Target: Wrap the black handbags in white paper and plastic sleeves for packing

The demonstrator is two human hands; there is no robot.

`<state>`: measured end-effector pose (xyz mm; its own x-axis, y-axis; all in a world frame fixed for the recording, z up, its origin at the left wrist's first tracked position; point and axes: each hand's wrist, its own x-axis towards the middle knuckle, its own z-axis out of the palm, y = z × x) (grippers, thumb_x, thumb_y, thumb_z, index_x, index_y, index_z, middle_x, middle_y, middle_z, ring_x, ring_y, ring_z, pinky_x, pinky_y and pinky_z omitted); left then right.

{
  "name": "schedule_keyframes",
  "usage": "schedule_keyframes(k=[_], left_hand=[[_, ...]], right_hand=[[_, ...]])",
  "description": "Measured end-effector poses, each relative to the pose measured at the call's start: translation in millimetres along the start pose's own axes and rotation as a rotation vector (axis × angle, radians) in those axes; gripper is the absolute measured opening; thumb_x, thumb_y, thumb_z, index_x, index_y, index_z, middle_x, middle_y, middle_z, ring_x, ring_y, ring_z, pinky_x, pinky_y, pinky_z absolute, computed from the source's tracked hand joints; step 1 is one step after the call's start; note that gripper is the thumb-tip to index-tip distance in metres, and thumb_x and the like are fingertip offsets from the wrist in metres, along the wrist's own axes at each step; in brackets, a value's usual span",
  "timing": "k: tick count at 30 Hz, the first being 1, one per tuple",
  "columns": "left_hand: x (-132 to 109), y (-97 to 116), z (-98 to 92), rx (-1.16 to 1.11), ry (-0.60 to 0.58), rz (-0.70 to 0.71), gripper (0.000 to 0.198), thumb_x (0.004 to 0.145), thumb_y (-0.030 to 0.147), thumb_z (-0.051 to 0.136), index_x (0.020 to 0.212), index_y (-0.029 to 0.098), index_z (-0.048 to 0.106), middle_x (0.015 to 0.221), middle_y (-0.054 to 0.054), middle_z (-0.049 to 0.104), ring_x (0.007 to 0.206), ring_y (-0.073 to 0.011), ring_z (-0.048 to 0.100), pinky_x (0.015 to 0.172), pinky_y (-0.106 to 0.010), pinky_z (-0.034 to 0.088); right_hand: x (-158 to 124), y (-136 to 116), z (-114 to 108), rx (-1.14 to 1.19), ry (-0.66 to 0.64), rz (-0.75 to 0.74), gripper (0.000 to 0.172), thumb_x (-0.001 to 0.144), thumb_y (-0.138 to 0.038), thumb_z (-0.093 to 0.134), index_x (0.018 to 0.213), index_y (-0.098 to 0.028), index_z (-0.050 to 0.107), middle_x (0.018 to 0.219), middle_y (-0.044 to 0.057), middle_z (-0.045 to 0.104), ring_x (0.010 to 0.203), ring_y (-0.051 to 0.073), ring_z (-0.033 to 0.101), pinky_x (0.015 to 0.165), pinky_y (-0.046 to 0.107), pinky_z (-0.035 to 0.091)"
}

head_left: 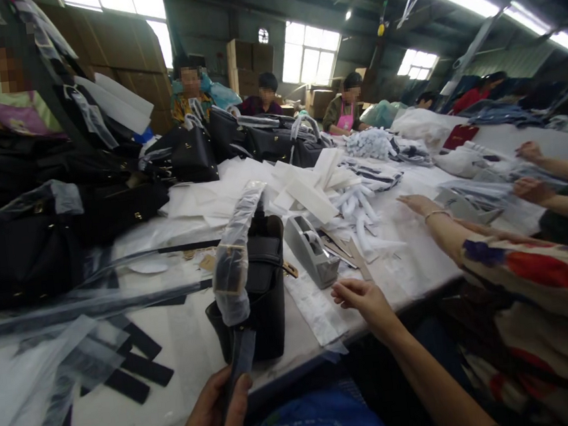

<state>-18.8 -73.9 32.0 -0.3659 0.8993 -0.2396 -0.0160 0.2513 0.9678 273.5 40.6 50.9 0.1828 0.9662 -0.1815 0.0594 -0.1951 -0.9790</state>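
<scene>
A black handbag [269, 295] stands upright at the table's front edge, its handle [233, 278] wrapped in clear plastic film and buckled at the side. My left hand [215, 414] is closed round the dark strap end [243, 352] that hangs from this handle. To the right of the bag, my right hand [365, 302] has thumb and fingertips pinched together; whatever is between them is too small to make out. Just beyond those fingers sits a grey tape dispenser [313, 254]. A wooden-looking tag [289, 269] shows by the bag's right side.
Plastic-covered dark straps [138, 367] lie on the left of the table. Behind the bag is a heap of white paper sheets [240, 177]; more black bags [267, 137] stand beyond. At right, a co-worker's arm [438, 221] reaches over the table, with another person's hands farther along.
</scene>
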Motion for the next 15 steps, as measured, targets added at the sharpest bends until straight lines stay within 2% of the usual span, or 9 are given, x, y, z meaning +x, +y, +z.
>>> schedule_keyframes(k=[4,7,9,11,13,15], left_hand=[[-4,7,3.8,-0.014,-0.048,0.03,0.044,0.073,0.056,0.075,0.096,0.019,0.07,0.092,-0.005,0.075,0.094,-0.0267,0.069,0.084,-0.031,0.054],[-5,11,3.0,-0.021,-0.088,0.062,0.04,0.077,0.052,0.074,0.097,0.018,0.072,0.095,-0.007,0.075,0.093,-0.0253,0.069,0.085,-0.032,0.054],[-5,14,2.1,-0.043,-0.097,0.082,0.037,0.079,0.05,0.073,0.098,0.019,0.072,0.1,-0.007,0.075,0.095,-0.0249,0.069,0.087,-0.032,0.053],[-6,16,1.9,-0.063,-0.102,0.091,0.034,0.08,0.049,0.072,0.098,0.019,0.073,0.1,-0.007,0.074,0.096,-0.0242,0.068,0.089,-0.031,0.052],[-6,18,2.5,-0.094,-0.111,0.088,0.032,0.081,0.047,0.073,0.097,0.019,0.073,0.097,-0.006,0.074,0.095,-0.0223,0.067,0.089,-0.029,0.051],[-6,18,3.3,-0.156,-0.137,0.042,0.033,0.08,0.047,0.075,0.098,0.02,0.072,0.09,-0.003,0.071,0.081,-0.0163,0.065,0.077,-0.023,0.052]], right_hand=[[-51,-28,47,-0.012,-0.374,-0.037,0.032,0.08,-0.046,0.076,0.079,-0.014,0.074,0.072,0.005,0.073,0.06,0.012,0.063,0.06,0.023,0.051],[-78,-42,87,-0.002,-0.589,-0.015,0.029,0.083,-0.044,0.073,0.08,-0.015,0.074,0.07,0.003,0.072,0.055,0.011,0.061,0.056,0.022,0.048],[-86,-46,109,-0.043,-0.612,-0.044,0.029,0.084,-0.043,0.071,0.077,-0.016,0.074,0.067,0.003,0.071,0.054,0.011,0.06,0.053,0.021,0.045],[-85,-45,124,-0.141,-0.557,-0.107,0.029,0.085,-0.042,0.07,0.072,-0.016,0.074,0.065,0.003,0.071,0.056,0.012,0.06,0.053,0.021,0.044],[-79,-43,131,-0.254,-0.499,-0.159,0.031,0.085,-0.042,0.07,0.068,-0.017,0.074,0.063,0.003,0.071,0.058,0.013,0.062,0.053,0.021,0.044],[-72,-39,131,-0.303,-0.503,-0.143,0.032,0.084,-0.045,0.07,0.069,-0.017,0.075,0.063,0.003,0.071,0.056,0.013,0.061,0.051,0.021,0.043]])
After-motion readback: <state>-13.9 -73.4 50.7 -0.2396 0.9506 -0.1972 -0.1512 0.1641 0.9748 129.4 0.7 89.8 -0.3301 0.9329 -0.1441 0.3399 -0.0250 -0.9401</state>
